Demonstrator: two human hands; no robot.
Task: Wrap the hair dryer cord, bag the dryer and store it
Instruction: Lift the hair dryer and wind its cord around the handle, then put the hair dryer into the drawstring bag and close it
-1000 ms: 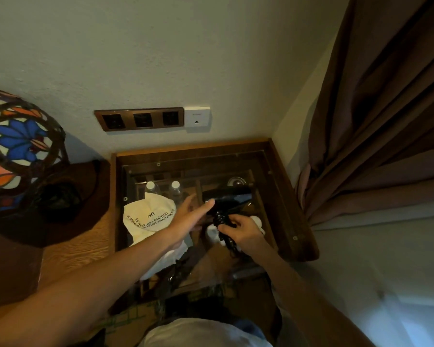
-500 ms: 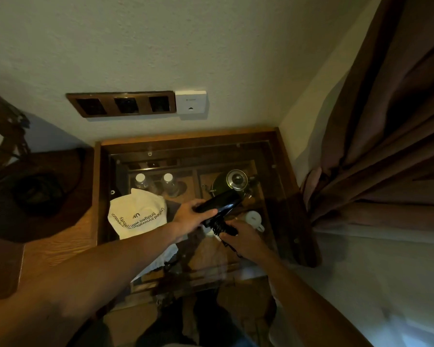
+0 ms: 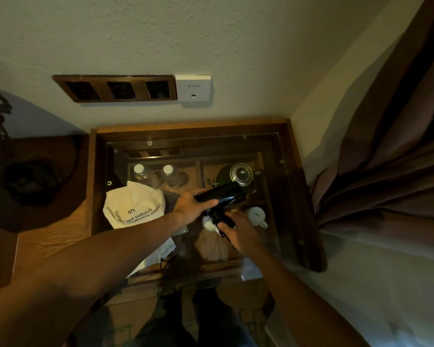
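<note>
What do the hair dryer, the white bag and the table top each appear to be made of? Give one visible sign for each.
Hair dryer: probably glossy black plastic; light glints along its body.
White bag: soft matte fabric, possibly non-woven; it creases and carries printed lettering.
Table top: clear glass in a dark wooden frame; bottles and a kettle show through it, and it reflects.

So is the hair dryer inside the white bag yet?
No, the dryer is in the left hand, beside the bag, which lies on the glass.

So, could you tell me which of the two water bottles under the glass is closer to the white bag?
The left bottle: its base nearly meets the white bag, while the right bottle stands farther toward the kettle.
</note>
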